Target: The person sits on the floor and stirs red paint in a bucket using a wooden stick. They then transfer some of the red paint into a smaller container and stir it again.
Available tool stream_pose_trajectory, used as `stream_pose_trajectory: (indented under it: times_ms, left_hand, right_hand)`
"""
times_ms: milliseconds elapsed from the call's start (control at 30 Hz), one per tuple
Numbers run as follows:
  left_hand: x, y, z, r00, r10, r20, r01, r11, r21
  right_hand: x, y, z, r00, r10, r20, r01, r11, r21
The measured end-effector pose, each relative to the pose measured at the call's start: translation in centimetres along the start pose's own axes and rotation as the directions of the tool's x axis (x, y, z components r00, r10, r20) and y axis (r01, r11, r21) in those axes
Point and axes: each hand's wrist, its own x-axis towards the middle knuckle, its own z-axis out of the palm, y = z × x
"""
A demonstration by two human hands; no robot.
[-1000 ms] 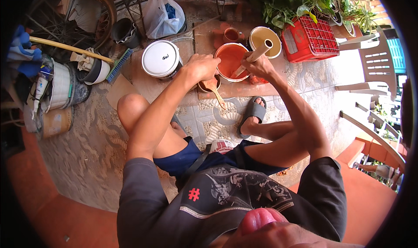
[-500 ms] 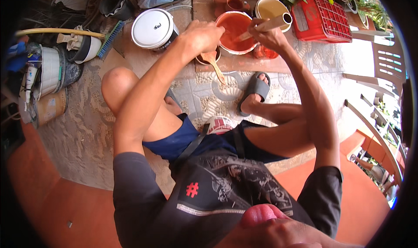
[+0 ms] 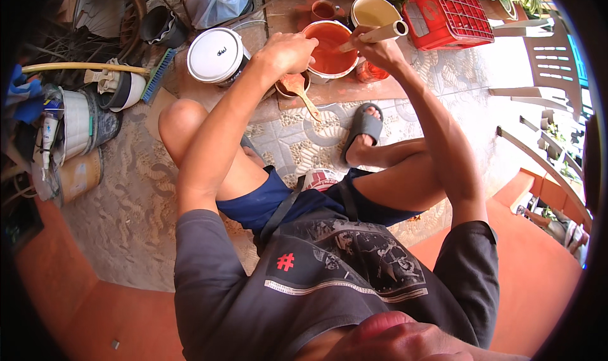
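A paint bucket (image 3: 321, 75) with red-orange paint (image 3: 328, 49) stands on the floor ahead. My left hand (image 3: 291, 54) is closed at its left rim, fingertips reaching over the edge. With closed fingers, my right hand (image 3: 378, 49) holds a pale hollow pipe (image 3: 384, 31); its lower end dips into the paint, and its open end points up to the right. Below my left hand, a paintbrush (image 3: 304, 97) with a wooden handle rests across a small pot (image 3: 282, 90), its head coated in orange.
A white-lidded bucket (image 3: 215, 47) stands left of the paint. Behind are a cream bucket (image 3: 375, 12) and a small brown pot (image 3: 323, 10). A red crate (image 3: 446, 19) sits at right, near a plastic chair (image 3: 552, 66). Tubs (image 3: 76, 123) and a blue-bristled broom (image 3: 158, 76) lie left.
The whole view has shifted slightly, so the buckets appear farther left. Both hands keep about the same places at the bucket and on the pipe.
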Motion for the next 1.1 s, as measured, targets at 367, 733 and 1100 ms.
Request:
stream_pose_trajectory:
  times_ms: [367, 733, 1100]
  left_hand:
    - [-0.8, -0.3, -1.1, 0.999, -0.022, -0.03, 0.022, 0.999, -0.032]
    - [-0.2, -0.8, -0.7, 1.0, -0.027, -0.012, 0.027, 0.999, -0.025]
    - [-0.4, -1.5, 0.3, 0.999, -0.029, -0.037, 0.028, 0.999, -0.025]
  right_hand:
    - [0.4, -3.2, 2.8, 0.995, 0.087, 0.043, -0.094, 0.975, 0.202]
    - [2.3, -0.9, 2.2, 0.973, 0.093, 0.211, -0.108, 0.992, 0.06]
    - [2.0, -1.5, 2.5, 0.978, 0.12, 0.173, -0.088, 0.979, -0.185]
